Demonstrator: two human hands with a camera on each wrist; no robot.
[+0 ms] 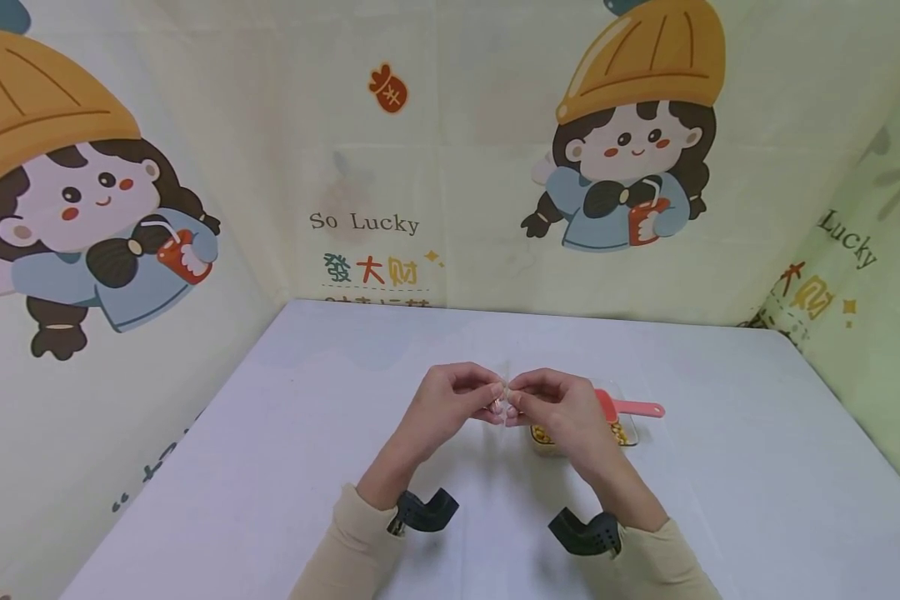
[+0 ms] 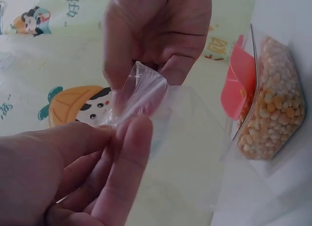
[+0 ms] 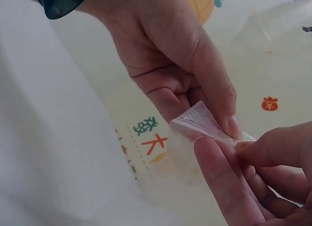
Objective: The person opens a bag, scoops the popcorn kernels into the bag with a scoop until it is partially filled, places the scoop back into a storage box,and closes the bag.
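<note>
A clear plastic bag (image 2: pixel 146 92) is pinched by both hands at its bunched, wrinkled upper edge; its see-through lower part hangs down. My left hand (image 1: pixel 450 398) grips it between thumb and fingers, and my right hand (image 1: pixel 562 406) pinches it just beside, fingertips almost meeting. In the right wrist view, a folded flap of the bag (image 3: pixel 197 121) stands up between the two hands. Behind the right hand sits a clear container (image 1: pixel 546 450) of yellow corn kernels (image 2: pixel 273 106). A pink-red scoop (image 1: pixel 641 409) lies in it, handle pointing right.
The white table (image 1: pixel 217 467) extends around the hands. Cloth with cartoon figures and lettering forms the back wall (image 1: pixel 487 192) and both sides. Each wrist carries a black camera mount, such as the left one (image 1: pixel 427 510).
</note>
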